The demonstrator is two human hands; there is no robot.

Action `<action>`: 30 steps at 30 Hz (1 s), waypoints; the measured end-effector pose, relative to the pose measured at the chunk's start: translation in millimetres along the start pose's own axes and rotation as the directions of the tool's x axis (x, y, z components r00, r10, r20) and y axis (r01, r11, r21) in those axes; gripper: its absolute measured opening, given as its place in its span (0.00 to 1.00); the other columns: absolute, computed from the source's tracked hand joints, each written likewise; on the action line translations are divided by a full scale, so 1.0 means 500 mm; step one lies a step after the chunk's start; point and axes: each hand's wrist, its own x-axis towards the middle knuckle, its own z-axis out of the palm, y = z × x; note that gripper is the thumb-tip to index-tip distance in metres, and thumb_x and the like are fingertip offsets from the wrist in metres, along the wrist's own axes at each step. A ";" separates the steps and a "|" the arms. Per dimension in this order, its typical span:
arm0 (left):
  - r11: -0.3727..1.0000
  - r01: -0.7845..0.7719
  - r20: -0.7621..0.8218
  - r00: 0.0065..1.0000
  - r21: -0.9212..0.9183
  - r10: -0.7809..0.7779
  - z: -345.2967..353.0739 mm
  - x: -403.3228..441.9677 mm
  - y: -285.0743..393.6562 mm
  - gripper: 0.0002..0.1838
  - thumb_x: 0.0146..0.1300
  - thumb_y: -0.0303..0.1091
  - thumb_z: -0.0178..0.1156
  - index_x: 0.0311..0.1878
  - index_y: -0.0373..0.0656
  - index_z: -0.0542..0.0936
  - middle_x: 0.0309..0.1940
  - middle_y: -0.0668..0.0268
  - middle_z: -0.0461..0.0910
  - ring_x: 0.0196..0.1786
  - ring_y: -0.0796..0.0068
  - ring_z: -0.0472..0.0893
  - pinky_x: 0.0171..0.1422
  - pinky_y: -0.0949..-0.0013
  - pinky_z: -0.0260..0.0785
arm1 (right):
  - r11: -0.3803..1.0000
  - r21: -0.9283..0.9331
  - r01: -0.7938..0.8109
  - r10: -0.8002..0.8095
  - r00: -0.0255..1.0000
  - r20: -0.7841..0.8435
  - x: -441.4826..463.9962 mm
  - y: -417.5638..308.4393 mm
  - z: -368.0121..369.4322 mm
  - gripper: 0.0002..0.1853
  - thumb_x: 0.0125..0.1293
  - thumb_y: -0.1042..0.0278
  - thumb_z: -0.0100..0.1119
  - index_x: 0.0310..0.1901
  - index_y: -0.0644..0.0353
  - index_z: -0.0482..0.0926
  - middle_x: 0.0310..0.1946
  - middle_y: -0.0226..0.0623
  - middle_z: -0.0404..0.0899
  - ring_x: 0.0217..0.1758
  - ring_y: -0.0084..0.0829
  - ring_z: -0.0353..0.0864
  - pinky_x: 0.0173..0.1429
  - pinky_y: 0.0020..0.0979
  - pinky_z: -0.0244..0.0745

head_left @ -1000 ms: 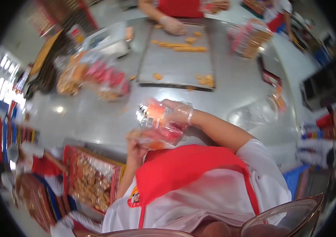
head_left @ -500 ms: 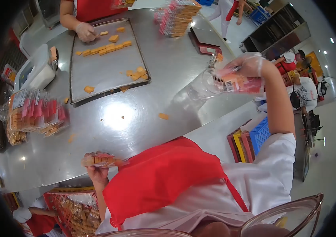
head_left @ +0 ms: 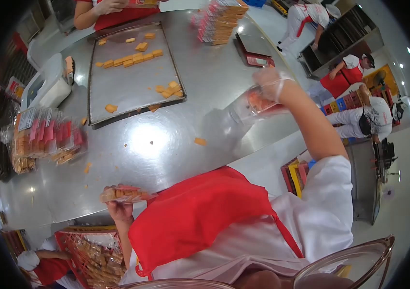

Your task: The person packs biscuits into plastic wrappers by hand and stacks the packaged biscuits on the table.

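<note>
My left hand (head_left: pixel 121 209) pinches a biscuit pack (head_left: pixel 124 194), likely keeping it level. My right hand (head_left: pixel 269 83) is at another packet (head_left: pixel 260 101) — too blurred to tell its grip.

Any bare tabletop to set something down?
Open tabletop: between tray and red apron, barring one loose piece and crumbs; also between tray and scale. Crowded: left end (piled packets, white tub); around right hand.

Tabletop tray (head_left: pixel 132 91): one; scale (head_left: pixel 257 48): one; co-workers (head_left: pixel 347 79): perhaps five.
</note>
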 end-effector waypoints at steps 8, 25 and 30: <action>1.000 -0.022 0.030 0.999 0.002 0.022 0.021 -0.001 -0.001 0.23 0.48 0.37 0.66 0.46 0.47 0.68 0.41 0.69 0.74 0.48 0.68 0.73 0.53 0.60 0.67 | 0.956 0.291 0.036 0.134 0.830 -0.542 -0.113 0.021 -0.005 0.33 0.40 0.52 0.67 0.51 0.51 0.71 0.55 0.49 0.64 0.57 0.48 0.65 0.55 0.42 0.66; 0.989 -0.106 -0.047 0.993 0.099 0.111 -0.005 0.011 -0.011 0.25 0.48 0.43 0.64 0.49 0.44 0.71 0.47 0.63 0.74 0.50 0.62 0.73 0.56 0.55 0.66 | 0.999 0.031 -0.036 0.048 0.708 -0.705 0.268 0.019 -0.029 0.40 0.46 0.57 0.63 0.62 0.42 0.57 0.58 0.42 0.62 0.59 0.45 0.63 0.58 0.36 0.63; 0.988 -0.151 -0.108 0.983 -0.027 0.147 0.013 0.005 -0.015 0.28 0.49 0.49 0.62 0.51 0.44 0.70 0.48 0.62 0.73 0.51 0.61 0.73 0.55 0.54 0.64 | 0.691 0.531 0.489 0.043 0.706 -0.707 0.391 -0.118 -0.008 0.18 0.50 0.62 0.58 0.45 0.50 0.74 0.44 0.41 0.75 0.47 0.43 0.74 0.50 0.37 0.69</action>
